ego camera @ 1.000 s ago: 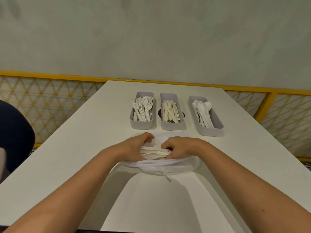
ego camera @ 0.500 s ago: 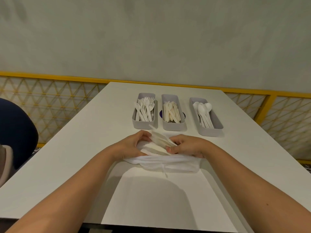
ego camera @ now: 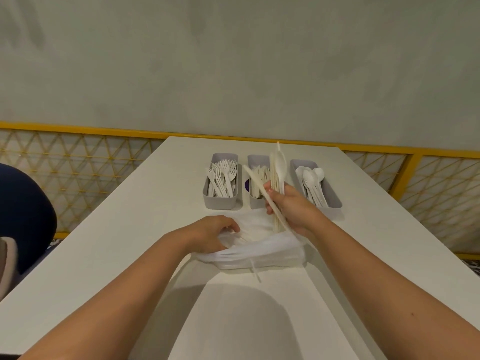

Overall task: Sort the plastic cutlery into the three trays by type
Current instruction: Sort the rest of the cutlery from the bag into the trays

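Right hand (ego camera: 291,207), fingers curled round a mixed bundle of thin white plastic cutlery (ego camera: 278,172), raised over the middle grey rectangular tray (ego camera: 255,160). Left hand (ego camera: 210,235) grips the crumpled white plastic bag (ego camera: 259,253) lying on the white desk (ego camera: 145,229). The pieces appear light, slick and springy, liable to fan apart and slip. A mid-handle hold, singling out one piece at a time, seems safest.

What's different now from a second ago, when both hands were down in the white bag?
The right hand rose out of the white bag gripping a bunch of cutlery, now held up in front of the middle tray. The left hand stays gripping the bag's opening. The fork tray and spoon tray look unchanged.
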`<act>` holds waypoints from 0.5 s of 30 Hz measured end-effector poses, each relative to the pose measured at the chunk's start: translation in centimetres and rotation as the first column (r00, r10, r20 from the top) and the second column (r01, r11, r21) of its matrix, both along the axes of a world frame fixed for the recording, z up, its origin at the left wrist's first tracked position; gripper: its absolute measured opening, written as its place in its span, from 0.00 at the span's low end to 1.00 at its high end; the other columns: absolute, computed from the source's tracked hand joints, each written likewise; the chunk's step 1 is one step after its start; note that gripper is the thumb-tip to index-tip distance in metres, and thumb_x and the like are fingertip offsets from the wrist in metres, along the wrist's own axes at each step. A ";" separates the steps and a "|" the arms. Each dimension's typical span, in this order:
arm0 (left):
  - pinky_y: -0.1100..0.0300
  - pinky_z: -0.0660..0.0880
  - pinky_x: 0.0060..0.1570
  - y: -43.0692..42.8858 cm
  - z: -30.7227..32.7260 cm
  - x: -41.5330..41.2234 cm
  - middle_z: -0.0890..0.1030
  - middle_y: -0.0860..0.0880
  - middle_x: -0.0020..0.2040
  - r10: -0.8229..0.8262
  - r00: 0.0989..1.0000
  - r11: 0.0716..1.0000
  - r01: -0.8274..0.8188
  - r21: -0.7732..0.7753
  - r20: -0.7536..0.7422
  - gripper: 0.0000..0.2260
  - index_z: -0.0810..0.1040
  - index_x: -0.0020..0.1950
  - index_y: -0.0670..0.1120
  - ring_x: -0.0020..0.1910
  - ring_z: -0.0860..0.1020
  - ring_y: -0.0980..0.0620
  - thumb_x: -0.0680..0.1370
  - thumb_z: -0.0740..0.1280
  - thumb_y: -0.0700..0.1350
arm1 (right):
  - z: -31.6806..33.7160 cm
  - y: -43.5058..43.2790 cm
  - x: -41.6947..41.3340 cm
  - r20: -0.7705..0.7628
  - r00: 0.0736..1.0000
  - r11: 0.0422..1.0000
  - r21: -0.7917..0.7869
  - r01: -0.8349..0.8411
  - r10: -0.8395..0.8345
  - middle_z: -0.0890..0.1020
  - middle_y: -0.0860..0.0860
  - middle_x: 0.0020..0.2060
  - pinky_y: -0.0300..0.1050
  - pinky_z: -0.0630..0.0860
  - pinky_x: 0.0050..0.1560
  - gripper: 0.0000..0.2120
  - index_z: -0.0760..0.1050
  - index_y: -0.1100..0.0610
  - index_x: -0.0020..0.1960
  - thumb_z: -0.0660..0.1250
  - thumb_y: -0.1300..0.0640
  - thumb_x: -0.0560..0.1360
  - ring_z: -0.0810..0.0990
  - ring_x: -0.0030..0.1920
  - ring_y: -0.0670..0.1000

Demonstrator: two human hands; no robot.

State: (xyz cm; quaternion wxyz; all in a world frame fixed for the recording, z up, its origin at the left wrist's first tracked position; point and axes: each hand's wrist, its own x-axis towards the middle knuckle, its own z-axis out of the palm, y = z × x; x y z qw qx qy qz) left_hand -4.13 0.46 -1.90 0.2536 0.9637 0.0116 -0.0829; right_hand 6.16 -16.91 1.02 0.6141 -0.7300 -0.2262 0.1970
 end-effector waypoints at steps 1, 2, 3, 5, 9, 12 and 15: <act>0.68 0.64 0.62 -0.1 0.2 0.0 0.71 0.53 0.66 -0.008 1.000 0.999 0.008 0.040 0.004 0.22 0.70 0.68 0.50 0.66 0.70 0.56 0.74 0.68 0.42 | 0.5 0.2 0.2 -0.008 0.999 0.998 0.051 0.034 -0.034 0.73 0.52 0.34 0.45 0.72 0.45 0.08 0.72 0.52 0.46 0.56 0.58 0.81 0.72 0.33 0.48; 0.67 0.65 0.62 -0.3 0.4 0.0 0.72 0.53 0.67 -0.019 1.000 0.997 0.019 0.072 0.006 0.21 0.70 0.67 0.50 0.66 0.70 0.55 0.75 0.67 0.42 | 1.0 0.3 0.4 -0.027 0.998 0.992 0.108 0.068 -0.065 0.73 0.52 0.34 0.44 0.73 0.43 0.09 0.72 0.52 0.46 0.56 0.59 0.81 0.72 0.32 0.48; 0.67 0.65 0.61 -0.3 0.6 0.1 0.72 0.53 0.66 -0.027 1.000 0.995 0.026 0.091 0.004 0.21 0.71 0.67 0.50 0.66 0.70 0.55 0.75 0.67 0.42 | 1.6 0.3 0.5 -0.060 0.995 0.981 0.173 0.092 -0.083 0.72 0.52 0.33 0.42 0.73 0.40 0.09 0.72 0.53 0.46 0.56 0.60 0.81 0.71 0.31 0.48; 0.67 0.67 0.57 -0.5 0.9 0.2 0.73 0.53 0.63 -0.017 1.000 0.996 0.015 0.092 0.021 0.20 0.72 0.65 0.50 0.63 0.72 0.55 0.74 0.69 0.43 | 2.5 0.5 0.8 -0.160 0.985 0.945 0.308 0.109 -0.061 0.70 0.52 0.30 0.41 0.72 0.35 0.09 0.72 0.55 0.46 0.56 0.61 0.81 0.70 0.28 0.47; 0.60 0.73 0.51 -1.7 2.5 0.9 0.79 0.49 0.51 0.199 0.946 0.946 -0.118 -0.301 0.255 0.10 0.78 0.54 0.45 0.51 0.77 0.51 0.79 0.63 0.49 | 3.3 1.3 0.4 -0.324 0.943 0.900 0.430 0.074 0.077 0.69 0.49 0.25 0.39 0.70 0.25 0.06 0.69 0.59 0.46 0.56 0.62 0.81 0.67 0.21 0.45; 0.56 0.76 0.50 -3.3 4.2 1.7 0.79 0.49 0.47 0.325 0.929 0.686 -0.100 -0.721 0.179 0.19 0.77 0.55 0.45 0.45 0.78 0.52 0.80 0.56 0.57 | 2.8 2.3 -0.5 -0.289 0.951 0.948 0.319 -0.013 0.110 0.74 0.48 0.23 0.40 0.71 0.26 0.07 0.71 0.60 0.49 0.58 0.58 0.81 0.71 0.21 0.45; 0.58 0.79 0.43 -4.5 4.7 2.4 0.77 0.51 0.35 0.329 0.941 0.517 -0.115 -0.848 0.073 0.19 0.75 0.51 0.45 0.35 0.76 0.54 0.78 0.58 0.60 | 2.6 3.1 -1.6 -0.237 0.959 0.981 0.152 -0.121 0.155 0.74 0.48 0.23 0.39 0.70 0.24 0.12 0.74 0.60 0.45 0.56 0.55 0.81 0.70 0.21 0.45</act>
